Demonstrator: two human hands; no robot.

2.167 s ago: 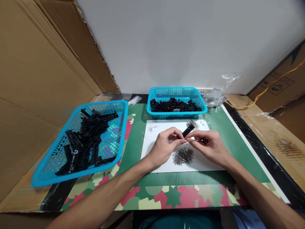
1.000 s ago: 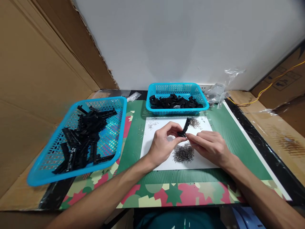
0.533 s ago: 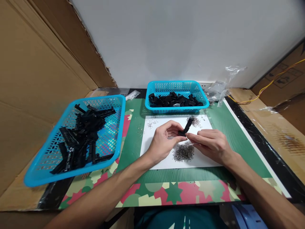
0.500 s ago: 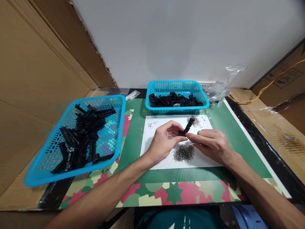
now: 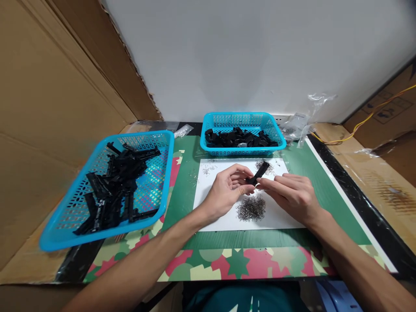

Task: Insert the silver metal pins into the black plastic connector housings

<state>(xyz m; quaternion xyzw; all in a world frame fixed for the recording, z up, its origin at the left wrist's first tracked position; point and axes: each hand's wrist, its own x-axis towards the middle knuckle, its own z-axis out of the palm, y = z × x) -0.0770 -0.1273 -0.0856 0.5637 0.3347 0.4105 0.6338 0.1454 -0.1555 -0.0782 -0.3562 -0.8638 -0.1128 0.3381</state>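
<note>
Between the thumb and fingers of my left hand [image 5: 229,188] is a long, narrow black plastic part [image 5: 261,171], tilted up to the right. My right hand [image 5: 292,193] is closed in a pinch, its fingertips touching the lower end of that part. Whatever small thing the right fingers grip is hidden. Just below both hands, a pile of small metal springs or clips [image 5: 251,208] lies on a white sheet [image 5: 221,223]. A smaller heap of similar metal pieces [image 5: 269,170] sits behind the black part.
To the left, a large blue basket [image 5: 165,190] holds many long black parts. A second blue basket [image 5: 243,150] with black pieces stands at the back against the wall. Clear plastic bags [image 5: 295,125] and a yellow cable [image 5: 357,125] lie at the back right. Cardboard [image 5: 65,108] walls the left side.
The black part has turned and leans further right. My right fingers have shifted slightly up along it, and the thin metal piece seen under them before is now hidden.
</note>
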